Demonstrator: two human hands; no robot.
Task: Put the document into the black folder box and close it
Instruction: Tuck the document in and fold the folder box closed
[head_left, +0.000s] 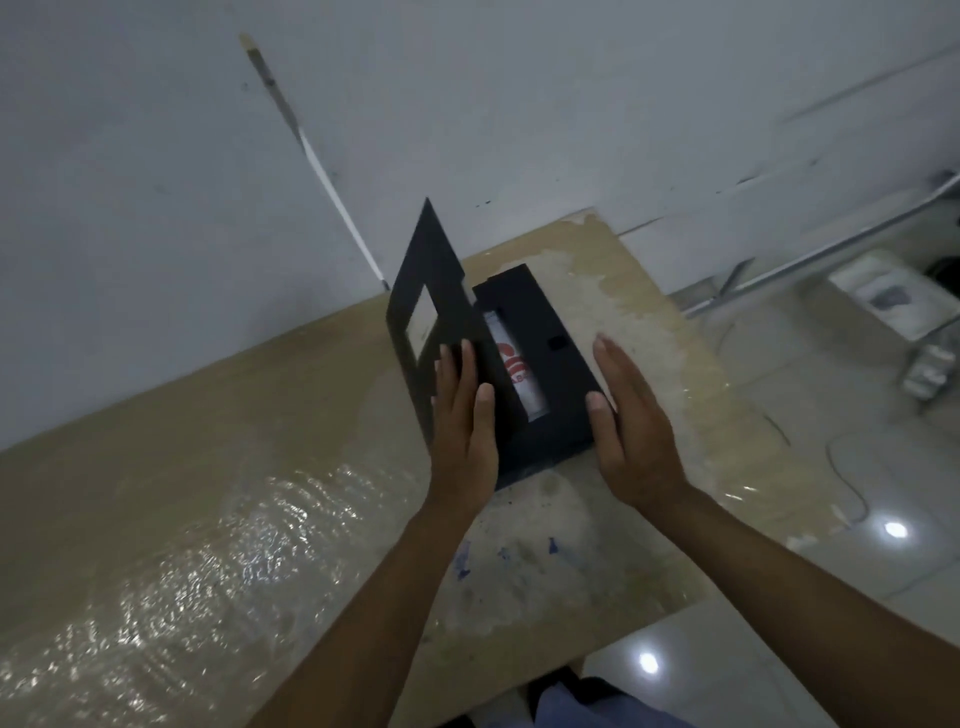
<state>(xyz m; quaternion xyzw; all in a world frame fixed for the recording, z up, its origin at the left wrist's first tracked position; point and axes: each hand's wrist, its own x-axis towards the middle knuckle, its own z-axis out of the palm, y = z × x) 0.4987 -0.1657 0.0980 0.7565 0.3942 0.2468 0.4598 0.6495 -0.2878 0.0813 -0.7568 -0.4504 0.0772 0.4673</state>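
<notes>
Left hand (460, 415) flat on raised lid (431, 291), nothing gripped | right hand (628, 415) flat, released, thumb touching black folder box (550, 317) | document (514, 369) apparently inside | table (234, 441).

Tan bench (208, 467) under wrinkled clear film, against scuffed white wall (156, 130); glossy tiled floor (857, 561) reflects two lights.

Black folder box (558, 317) lies flat, lid (441, 280) half raised, document (511, 364) inside.
</notes>
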